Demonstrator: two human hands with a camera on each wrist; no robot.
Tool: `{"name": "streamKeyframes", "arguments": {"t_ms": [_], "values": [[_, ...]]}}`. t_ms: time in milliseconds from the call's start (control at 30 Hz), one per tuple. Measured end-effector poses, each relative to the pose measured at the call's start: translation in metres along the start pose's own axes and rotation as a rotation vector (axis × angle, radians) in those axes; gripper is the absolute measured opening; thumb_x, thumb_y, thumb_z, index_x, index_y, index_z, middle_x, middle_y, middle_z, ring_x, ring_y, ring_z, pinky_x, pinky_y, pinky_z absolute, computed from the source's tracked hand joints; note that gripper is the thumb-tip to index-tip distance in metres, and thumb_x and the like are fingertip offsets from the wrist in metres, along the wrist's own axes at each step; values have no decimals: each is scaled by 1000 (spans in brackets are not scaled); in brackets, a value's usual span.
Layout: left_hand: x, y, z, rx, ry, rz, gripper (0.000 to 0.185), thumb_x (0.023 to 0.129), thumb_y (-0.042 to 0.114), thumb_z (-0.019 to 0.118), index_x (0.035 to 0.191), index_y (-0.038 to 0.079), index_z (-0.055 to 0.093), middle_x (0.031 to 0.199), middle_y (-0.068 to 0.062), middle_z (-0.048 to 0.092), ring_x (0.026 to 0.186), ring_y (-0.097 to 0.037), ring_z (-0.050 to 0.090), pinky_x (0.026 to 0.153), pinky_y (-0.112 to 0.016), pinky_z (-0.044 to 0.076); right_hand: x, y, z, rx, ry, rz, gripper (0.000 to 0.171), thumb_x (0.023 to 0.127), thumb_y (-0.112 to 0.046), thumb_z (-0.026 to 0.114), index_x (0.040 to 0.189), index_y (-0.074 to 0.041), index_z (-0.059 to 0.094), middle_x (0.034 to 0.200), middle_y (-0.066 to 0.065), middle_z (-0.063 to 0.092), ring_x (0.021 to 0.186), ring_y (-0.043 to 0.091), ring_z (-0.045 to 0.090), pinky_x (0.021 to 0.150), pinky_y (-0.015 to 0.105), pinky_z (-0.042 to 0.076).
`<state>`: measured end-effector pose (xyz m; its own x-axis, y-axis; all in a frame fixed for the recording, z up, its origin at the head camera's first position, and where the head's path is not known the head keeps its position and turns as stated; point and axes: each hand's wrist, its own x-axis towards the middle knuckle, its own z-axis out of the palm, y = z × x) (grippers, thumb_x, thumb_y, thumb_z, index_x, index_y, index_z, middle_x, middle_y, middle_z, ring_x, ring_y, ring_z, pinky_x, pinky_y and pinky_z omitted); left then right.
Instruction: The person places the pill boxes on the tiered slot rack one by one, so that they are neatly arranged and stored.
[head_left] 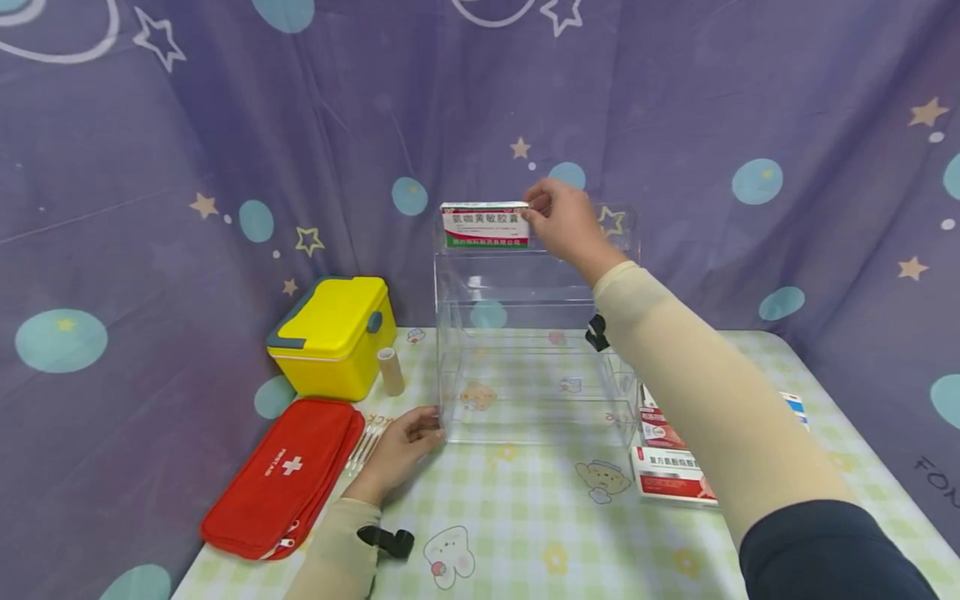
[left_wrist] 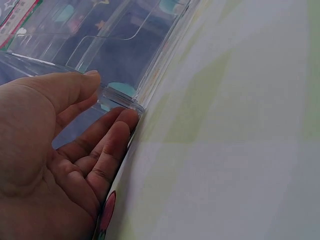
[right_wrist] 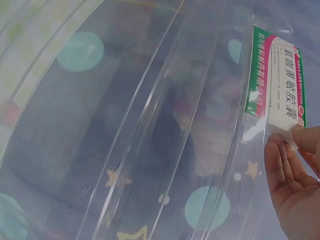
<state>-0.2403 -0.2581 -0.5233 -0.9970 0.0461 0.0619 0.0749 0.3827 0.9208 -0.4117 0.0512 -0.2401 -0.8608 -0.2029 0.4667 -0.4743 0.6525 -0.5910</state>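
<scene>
A clear acrylic tiered shelf (head_left: 525, 367) stands in the middle of the table. My right hand (head_left: 564, 218) pinches the right end of a white, red and green medicine box (head_left: 484, 225) at the shelf's top tier; the box (right_wrist: 274, 80) shows through the acrylic in the right wrist view, with my fingertips (right_wrist: 295, 137) on its end. My left hand (head_left: 401, 446) rests on the table with its fingers against the shelf's front left bottom corner (left_wrist: 120, 100); the thumb (left_wrist: 75, 82) and fingers (left_wrist: 112, 135) lie either side of that corner.
A yellow case (head_left: 333, 333) stands at the back left with a tan tape roll (head_left: 390, 371) beside it. A red first-aid pouch (head_left: 285, 475) and cotton swabs (head_left: 367, 442) lie left of my left hand. Several medicine boxes (head_left: 667, 467) lie right of the shelf. A star-patterned cloth hangs behind.
</scene>
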Motion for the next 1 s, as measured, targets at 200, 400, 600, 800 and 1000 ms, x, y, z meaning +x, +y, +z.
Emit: {"name": "streamKeyframes", "arguments": {"t_ms": [200,400,600,800,1000], "values": [[2,-1,2,7,3,-1,46,98,12,75,142,7,63,120,-8,72,105,-21,68,89,-31,54,2,0,4,36,2,-6,23,104,-18,67,126,-14,66,117,5,70,106,21,68,92,37,54],[2,0,1,-1,1,0,45,97,13,77,140,9,65,119,-8,72,104,-21,67,88,-30,54,0,1,3,53,-6,3,30,103,-16,68,132,-14,63,121,6,69,110,21,68,94,35,54],[2,-2,0,2,2,-1,45,97,15,77,140,9,65,121,-8,72,105,-22,67,90,-32,54,-13,2,-16,122,33,-10,36,102,-13,69,138,-13,62,128,8,65,115,22,67,95,34,54],[2,-2,0,16,3,6,43,98,15,76,139,10,66,121,-9,72,105,-22,67,91,-32,54,-42,17,-53,276,223,-103,28,96,-8,74,124,-5,69,115,9,72,96,15,69,87,28,55],[0,0,1,14,0,14,45,97,13,76,140,6,64,122,-11,72,107,-24,68,91,-31,54,-81,56,-88,323,396,-127,23,95,-9,75,116,0,72,102,4,73,83,10,67,76,21,50]]}}
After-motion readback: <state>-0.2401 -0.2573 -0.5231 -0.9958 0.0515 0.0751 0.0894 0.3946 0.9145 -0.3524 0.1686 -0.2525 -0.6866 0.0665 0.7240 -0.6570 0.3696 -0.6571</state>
